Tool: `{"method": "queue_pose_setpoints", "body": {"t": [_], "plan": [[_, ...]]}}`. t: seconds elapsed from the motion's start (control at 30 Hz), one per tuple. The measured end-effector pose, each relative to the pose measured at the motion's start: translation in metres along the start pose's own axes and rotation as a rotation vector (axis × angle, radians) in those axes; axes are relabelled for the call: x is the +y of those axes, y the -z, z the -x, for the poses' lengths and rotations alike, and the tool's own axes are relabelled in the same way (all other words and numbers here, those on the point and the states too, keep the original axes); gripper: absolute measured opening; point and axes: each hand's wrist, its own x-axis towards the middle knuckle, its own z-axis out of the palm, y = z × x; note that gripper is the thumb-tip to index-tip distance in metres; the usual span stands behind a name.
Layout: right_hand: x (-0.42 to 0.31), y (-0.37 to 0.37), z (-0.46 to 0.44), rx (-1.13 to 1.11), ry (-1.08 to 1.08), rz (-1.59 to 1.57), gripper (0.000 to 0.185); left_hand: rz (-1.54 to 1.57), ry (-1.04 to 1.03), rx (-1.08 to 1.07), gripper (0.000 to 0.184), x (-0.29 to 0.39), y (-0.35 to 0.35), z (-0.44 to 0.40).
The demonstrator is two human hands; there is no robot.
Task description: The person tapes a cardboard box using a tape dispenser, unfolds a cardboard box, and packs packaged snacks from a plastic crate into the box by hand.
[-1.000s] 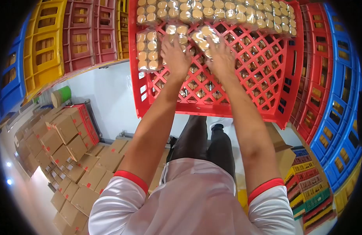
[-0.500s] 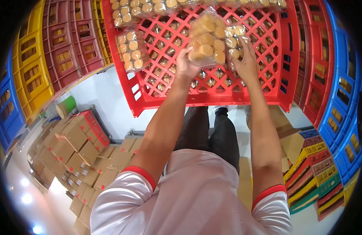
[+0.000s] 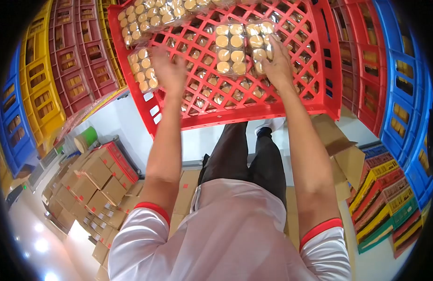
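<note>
A red plastic crate (image 3: 216, 119) with a lattice bottom lies in front of me. Two clear packs of round, tan biscuit-like pieces rest side by side on its lattice: a middle pack (image 3: 230, 49) and a right pack (image 3: 259, 47). My right hand (image 3: 279, 68) lies along the right pack's outer edge, its fingers stretched out and touching the wrapper. Close to another pack (image 3: 142, 69) at the crate's left wall is my left hand (image 3: 169, 72), smeared by motion. Whether it touches that pack is unclear. A row of similar packs (image 3: 165, 13) lines the far side.
Stacked crates rise on both sides: yellow (image 3: 42, 79) and maroon at left, red and blue (image 3: 404, 103) at right. Cardboard boxes (image 3: 97, 171) are piled at lower left. More colourful crates (image 3: 383, 196) stand at lower right beside an open carton (image 3: 350, 164).
The pack held by my left hand now lies in the crate beside the right pack. My left hand has let go and moved left. The view has shifted a little.
</note>
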Motion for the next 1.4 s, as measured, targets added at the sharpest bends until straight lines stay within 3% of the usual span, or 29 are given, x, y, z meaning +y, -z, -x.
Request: {"method": "queue_pose_setpoints", "body": {"t": [0.03,0.1,0.2,0.27,0.33,0.4,0.47,0.5,0.6,0.67,0.73,0.87,0.93,0.97,1.07,1.1,1.13,1.2,1.27,1.3,1.4], "plan": [[0.008,-0.004,0.0,0.026,0.049,-0.023,0.077,-0.012,0.124,0.007,0.069,-0.02,0.017,-0.012],[0.017,-0.009,0.002,0.043,0.11,-0.033,0.079,-0.281,0.162,0.157,0.089,-0.068,0.021,-0.013],[0.018,-0.011,0.008,0.035,0.089,-0.02,0.082,-0.545,0.092,0.142,0.089,-0.072,0.011,0.009],[0.017,-0.012,0.007,0.017,0.068,-0.033,0.082,-0.513,0.174,0.105,0.095,-0.062,0.014,0.005],[0.019,-0.009,0.006,-0.007,0.049,-0.039,0.083,-0.357,0.454,-0.049,0.098,-0.057,0.024,-0.005],[0.018,-0.009,0.005,-0.008,0.06,-0.102,0.083,-0.279,0.541,-0.081,0.093,-0.067,0.032,-0.009],[0.017,-0.008,0.004,-0.01,0.069,-0.115,0.082,0.024,0.407,-0.017,0.09,-0.093,0.033,-0.014],[0.017,-0.007,0.003,-0.013,0.073,-0.127,0.082,0.029,0.401,-0.014,0.09,-0.088,0.035,-0.018],[0.011,-0.002,0.004,-0.039,0.045,-0.176,0.082,1.395,0.633,-0.255,0.057,-0.051,0.041,-0.002],[0.011,0.0,0.002,-0.067,0.023,-0.171,0.085,1.786,0.786,-0.446,0.044,-0.05,0.012,0.008],[0.005,0.003,-0.002,-0.091,0.003,-0.165,0.088,1.869,0.797,-0.511,0.044,-0.043,-0.036,0.005],[0.001,0.009,-0.007,-0.142,-0.068,-0.23,0.1,1.921,0.683,-0.6,0.046,0.001,-0.05,-0.013],[-0.004,0.012,-0.01,-0.146,-0.132,-0.17,0.098,1.554,0.625,-0.552,0.052,0.028,-0.025,-0.026],[-0.008,0.011,-0.014,-0.144,-0.128,-0.169,0.098,1.398,0.529,-0.601,0.057,0.011,-0.038,-0.029],[-0.012,0.001,-0.028,-0.093,-0.134,-0.089,0.103,1.628,0.605,-0.642,0.059,0.003,-0.044,-0.031],[-0.015,-0.003,-0.036,-0.086,-0.2,-0.129,0.104,1.615,0.636,-0.66,0.071,0.022,-0.027,-0.034],[-0.019,-0.006,-0.04,-0.08,-0.269,-0.169,0.104,1.614,0.634,-0.663,0.071,0.028,-0.032,-0.034],[-0.025,-0.005,-0.044,-0.108,-0.27,-0.201,0.104,0.851,0.393,-0.63,0.085,0.037,-0.038,-0.026],[-0.028,-0.006,-0.038,-0.141,-0.262,-0.23,0.103,0.862,0.348,-0.583,0.091,0.045,-0.038,-0.014],[-0.02,-0.013,-0.032,-0.111,-0.257,-0.159,0.098,0.947,0.5,-0.597,0.089,0.056,-0.027,-0.005],[-0.015,-0.008,0.004,-0.135,-0.264,-0.156,0.095,1.003,0.471,-0.525,0.088,0.045,-0.024,0.045]]}}
